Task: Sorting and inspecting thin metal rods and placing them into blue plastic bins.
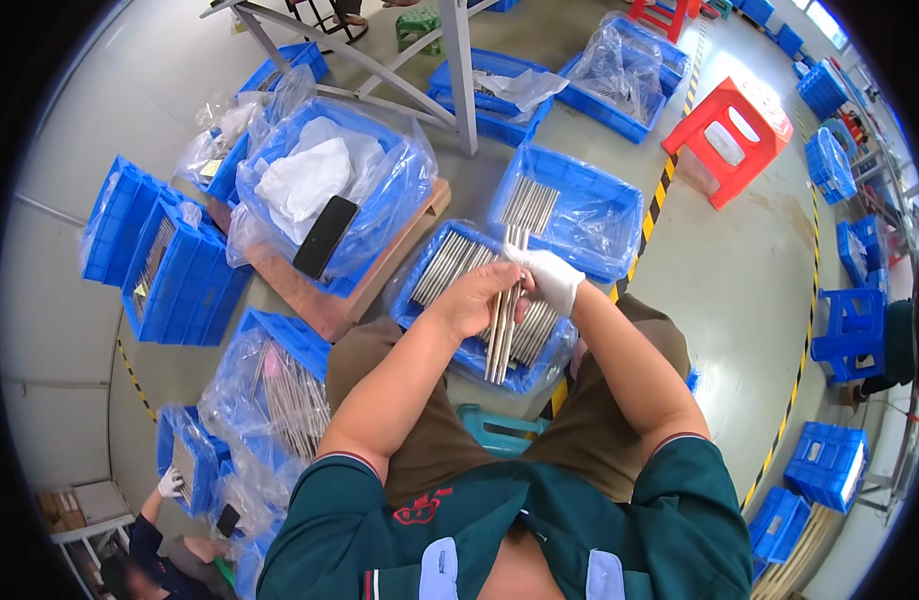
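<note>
Between my knees I hold a small bundle of slim silvery metal rods [501, 342], pointing away from me. My bare left hand [480, 297] is closed round them from the left. From the right, my right hand [552, 280] in a white glove grips the same bundle; some of its fingers are hidden behind the rods. Below both hands is a plastic-lined blue crate [543, 375] with many similar rods [450, 265] lying side by side. Just beyond it, a second lined blue crate [602, 185] has a smaller row of rods [530, 205] at its left.
At the left, a lined blue crate [385, 135] with white cloth [305, 185] and a black phone [326, 237] sits on a wooden pallet [435, 198]. A red stool [725, 140] stands at right beyond striped floor tape [652, 215]. A co-worker [155, 560] is at lower left.
</note>
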A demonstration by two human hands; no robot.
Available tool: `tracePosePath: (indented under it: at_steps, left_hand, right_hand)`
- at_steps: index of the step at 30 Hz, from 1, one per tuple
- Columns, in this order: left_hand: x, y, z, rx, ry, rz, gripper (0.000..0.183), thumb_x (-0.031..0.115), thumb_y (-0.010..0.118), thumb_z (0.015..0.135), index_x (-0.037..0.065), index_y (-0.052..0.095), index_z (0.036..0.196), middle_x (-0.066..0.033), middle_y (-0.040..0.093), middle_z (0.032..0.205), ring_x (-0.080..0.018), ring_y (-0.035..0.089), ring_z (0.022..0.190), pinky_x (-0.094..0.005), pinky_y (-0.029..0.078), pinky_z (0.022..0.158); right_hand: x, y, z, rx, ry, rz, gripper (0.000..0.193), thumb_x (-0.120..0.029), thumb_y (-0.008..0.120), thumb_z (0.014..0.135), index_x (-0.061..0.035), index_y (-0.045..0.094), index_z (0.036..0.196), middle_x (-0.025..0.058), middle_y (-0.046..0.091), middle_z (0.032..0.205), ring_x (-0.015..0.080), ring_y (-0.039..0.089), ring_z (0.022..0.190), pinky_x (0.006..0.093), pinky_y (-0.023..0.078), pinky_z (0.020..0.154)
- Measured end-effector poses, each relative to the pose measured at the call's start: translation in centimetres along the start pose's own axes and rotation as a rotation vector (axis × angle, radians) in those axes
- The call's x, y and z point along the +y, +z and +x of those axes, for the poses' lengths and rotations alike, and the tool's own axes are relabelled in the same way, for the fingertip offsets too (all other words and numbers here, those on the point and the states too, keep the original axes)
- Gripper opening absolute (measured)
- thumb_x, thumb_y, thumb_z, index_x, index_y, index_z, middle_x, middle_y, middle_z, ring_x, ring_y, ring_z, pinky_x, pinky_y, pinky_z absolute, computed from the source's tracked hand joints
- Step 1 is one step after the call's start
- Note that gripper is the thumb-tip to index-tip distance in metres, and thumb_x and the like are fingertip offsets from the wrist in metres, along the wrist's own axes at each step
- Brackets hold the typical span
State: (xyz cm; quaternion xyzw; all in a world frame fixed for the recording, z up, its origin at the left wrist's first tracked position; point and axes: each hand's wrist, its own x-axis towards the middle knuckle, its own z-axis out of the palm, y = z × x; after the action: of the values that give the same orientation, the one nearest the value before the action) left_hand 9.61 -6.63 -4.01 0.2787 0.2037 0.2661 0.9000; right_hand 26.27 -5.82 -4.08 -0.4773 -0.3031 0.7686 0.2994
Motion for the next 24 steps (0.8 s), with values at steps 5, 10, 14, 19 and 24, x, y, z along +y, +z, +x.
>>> tracePosePath:
  at_steps: [5, 10, 14, 19, 24]
  left_hand:
    - [-1.2, 0.4, 1.0, 0.104, -0.159, -0.072, 0.024, 0.025, 0.054, 0.091, 0.001, 0.059, 0.094, -0.0067, 0.060, 0.085, -0.0179, 0.062, 0.077, -0.0324, 0.053, 0.068]
    - [-0.8, -1.7, 1.1, 0.337, -0.043, 0.026, 0.018, 0.018, 0.056, 0.090, 0.003, 0.058, 0.100, -0.0074, 0.060, 0.094, -0.0167, 0.058, 0.089, -0.0331, 0.047, 0.080]
    - [1.5, -0.1, 0.6, 0.481, 0.085, 0.113, 0.017, 0.018, 0.057, 0.090, 0.002, 0.061, 0.097, -0.0089, 0.054, 0.112, -0.0154, 0.053, 0.098, -0.0328, 0.043, 0.086]
    - [3.4, 0.8, -0.9, 0.421, 0.046, 0.246, 0.013, 0.009, 0.052, 0.089, 0.000, 0.060, 0.094, -0.0121, 0.051, 0.117, -0.0177, 0.054, 0.099, -0.0329, 0.046, 0.084]
    - [4.6, 0.2, -0.7, 0.453, 0.007, 0.254, 0.014, 0.003, 0.049, 0.085, -0.003, 0.059, 0.093, -0.0169, 0.053, 0.111, -0.0216, 0.057, 0.095, -0.0332, 0.048, 0.081]
  right_hand:
    - [2.6, -3.0, 1.7, -0.275, 0.293, 0.369, 0.043, -0.039, 0.057, 0.086, -0.0138, 0.046, 0.052, 0.0007, 0.041, 0.043, 0.0184, 0.045, 0.036, 0.0339, 0.037, 0.032]
    - [1.6, -5.2, 6.6, 0.117, 0.168, 0.510, 0.020, -0.019, 0.053, 0.087, 0.0003, 0.055, 0.085, 0.0155, 0.061, 0.080, 0.0325, 0.063, 0.075, 0.0462, 0.052, 0.070]
    - [-0.6, -16.4, 11.7, 0.380, -0.046, 0.487, 0.018, -0.018, 0.047, 0.091, -0.0023, 0.052, 0.086, 0.0132, 0.059, 0.078, 0.0305, 0.060, 0.072, 0.0459, 0.050, 0.071]
    - [-1.3, -27.2, 19.6, 0.765, -0.381, 0.510, 0.017, -0.020, 0.052, 0.091, -0.0031, 0.050, 0.093, 0.0104, 0.059, 0.079, 0.0241, 0.059, 0.070, 0.0389, 0.049, 0.066]
    - [1.4, -31.5, 26.4, 0.832, -0.322, 0.442, 0.018, -0.022, 0.052, 0.092, -0.0054, 0.049, 0.098, 0.0090, 0.059, 0.083, 0.0249, 0.060, 0.074, 0.0394, 0.049, 0.070]
